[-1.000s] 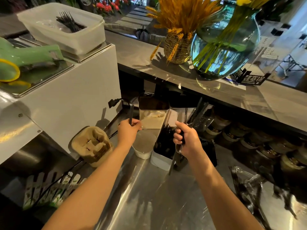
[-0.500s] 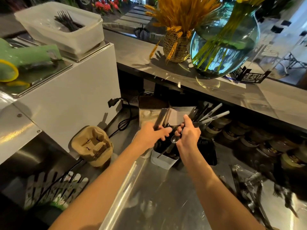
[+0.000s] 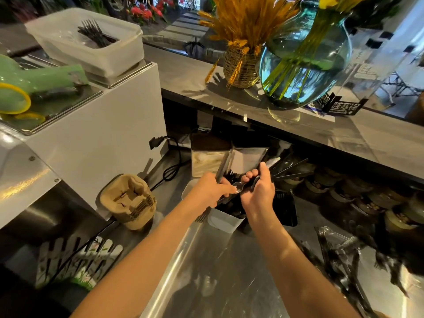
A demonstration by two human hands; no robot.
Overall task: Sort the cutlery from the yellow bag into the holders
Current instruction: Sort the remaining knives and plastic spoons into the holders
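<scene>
1. Two hands meet just above the white holder [image 3: 223,220], which stands on the steel counter [image 3: 206,271] and already bristles with dark cutlery; that portion of the sorting looks done.
2. Her or his left hand [image 3: 210,191] is curled round a long dark piece [image 3: 223,166] that rises up and away from the holder, tilted slightly toward the far wall.
3. At the holder's right edge, the right hand [image 3: 258,191] clamps a bundle of utensils [image 3: 286,169]. Their handles fan out up and to the right of the holder, while a silver spoon [image 3: 237,187] in the same grip points its bowl left, toward the left hand's fingers.
4. So the bundle's long axis runs roughly left-low to right-high across the holder's mouth, not yet upright enough to drop in.
5. Whether the left fingers actually touch the spoon bowl I cannot tell; they lie right beside it.
6. A black holder [image 3: 285,210] sits just right of the white one, behind the right wrist; its contents are too dark to read.
7. Far right of the white holder, more loose cutlery [image 3: 339,253] lies on the counter, blurred; I judge plenty is left to sort.
8. No yellow bag can be picked out anywhere I look.
9. My guess: about midway, with this handful being split by type.
</scene>
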